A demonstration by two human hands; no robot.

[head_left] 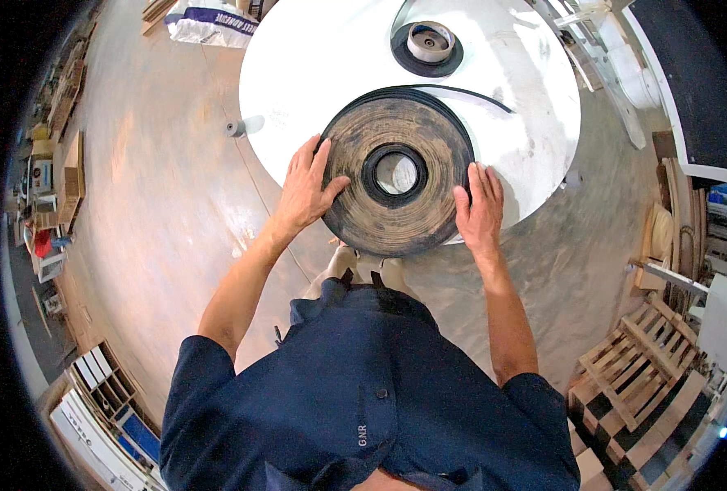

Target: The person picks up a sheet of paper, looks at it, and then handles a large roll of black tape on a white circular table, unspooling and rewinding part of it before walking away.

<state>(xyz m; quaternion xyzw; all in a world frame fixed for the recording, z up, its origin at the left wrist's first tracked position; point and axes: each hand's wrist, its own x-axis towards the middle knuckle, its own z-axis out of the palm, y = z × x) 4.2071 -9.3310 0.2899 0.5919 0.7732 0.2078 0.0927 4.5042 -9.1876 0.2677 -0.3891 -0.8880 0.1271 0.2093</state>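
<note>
A large coiled roll of black strip [439,200] lies flat at the near side of a round white table [298,78], its near part reaching past the table's edge. My left hand [304,186] holds its left rim, thumb on the upper face and fingers along the edge. Against the right rim rests my right hand [481,211], fingers lengthwise and thumb beside the coil. Through the central hole a pale surface shows. A loose end of the strip [486,100] curves away to the right on the tabletop. Beyond stands a smaller dark roll [404,61] with a pale ring on top.
Pale machine parts [617,74] rise at the far right beside a dark panel [699,90]. A wooden pallet [638,364] lies at the lower right. A white bag [212,24] sits at the far left, and a small grey cylinder [235,129] is near the table's left edge.
</note>
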